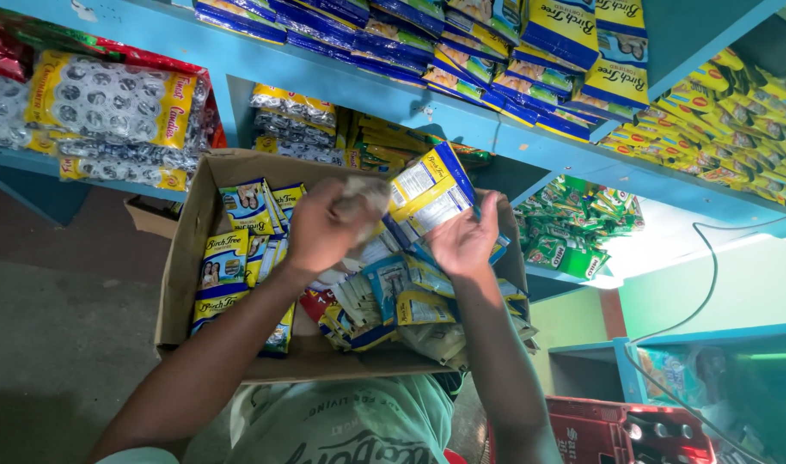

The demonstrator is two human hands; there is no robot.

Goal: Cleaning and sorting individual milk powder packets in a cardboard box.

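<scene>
A person stands over an open brown cardboard box that rests against the person's body, close under a blue wooden shelf.

The right hand grips a flat blue, yellow and white foil packet. The packet is held up above the box, tilted, with its pale back side showing. The thumb and fingers are closed on its lower edge.

The left hand is curled around a small crumpled grey-white cloth. The cloth touches the left side of the packet (it looks a bit blurry there).

Inside the box, more blue and yellow packets stand in a row on the left side. A loose pile of smaller packets lies in the middle and on the right, just under the two hands.

On the shelf above, stacks of the same blue and yellow packets lean in rows. At the left sit clear bags with yellow edges. On the right, green packets fill a lower shelf. A red plastic crate is at the bottom right, near the floor.
</scene>
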